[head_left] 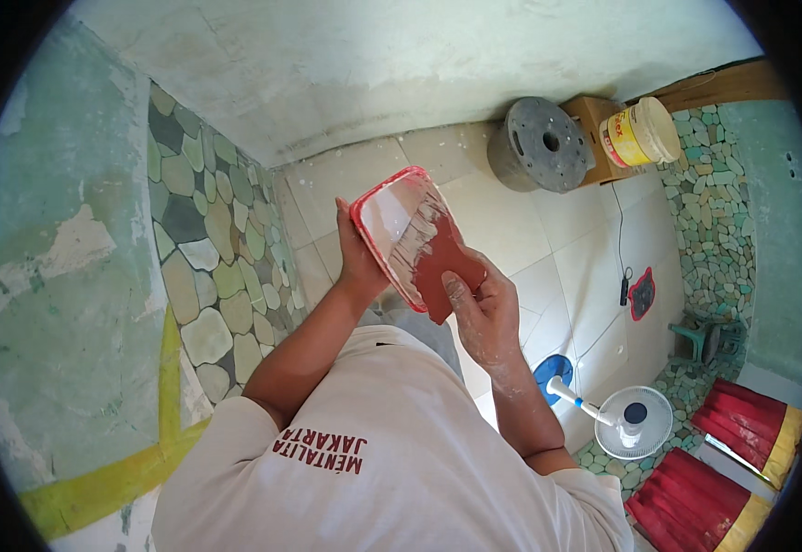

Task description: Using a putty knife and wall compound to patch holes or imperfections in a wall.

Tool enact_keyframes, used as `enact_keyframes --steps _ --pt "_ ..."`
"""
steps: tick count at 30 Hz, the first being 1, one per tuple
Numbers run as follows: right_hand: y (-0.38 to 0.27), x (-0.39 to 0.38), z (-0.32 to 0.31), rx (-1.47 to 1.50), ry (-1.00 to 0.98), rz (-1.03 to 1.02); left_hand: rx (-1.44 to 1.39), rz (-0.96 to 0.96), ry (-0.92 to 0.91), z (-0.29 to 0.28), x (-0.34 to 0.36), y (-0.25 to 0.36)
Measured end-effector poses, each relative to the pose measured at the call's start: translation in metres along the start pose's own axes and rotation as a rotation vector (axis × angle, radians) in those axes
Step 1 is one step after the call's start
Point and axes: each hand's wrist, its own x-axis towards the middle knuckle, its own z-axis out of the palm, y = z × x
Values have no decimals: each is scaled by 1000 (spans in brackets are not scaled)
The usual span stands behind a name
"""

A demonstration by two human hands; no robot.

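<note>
In front of my chest, my left hand (pixel 360 258) grips the left side of a rectangular plastic tub (pixel 358 219) with a red rim and a pale inside. A flat reddish-brown putty spreader (pixel 441 265) is pinched in my right hand (pixel 490 308), the thumb pressed on its face. Whitish paste (pixel 430 204) streaks the spreader's far edge, which lies over the tub's opening and hides part of the inside. Dried white smears mark my right fingers and forearm.
A dark upturned bucket (pixel 522 152) stands by the far wall, beside a wooden box (pixel 594 138) and a yellow-and-white pail (pixel 638 133). To the right are a white fan (pixel 634 425) on a blue base, a cable, a red-edged mat (pixel 641 294) and a green stool (pixel 695 339). Pebble-patterned wall (pixel 200 258) rises left.
</note>
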Motion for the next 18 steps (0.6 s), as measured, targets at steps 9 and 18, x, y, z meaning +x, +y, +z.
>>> enact_keyframes --steps 9,18 --pt "-1 -3 -52 285 -17 -31 44 21 -31 29 19 -37" --pt "4 0 -109 536 -41 12 116 149 18 50 29 -82"
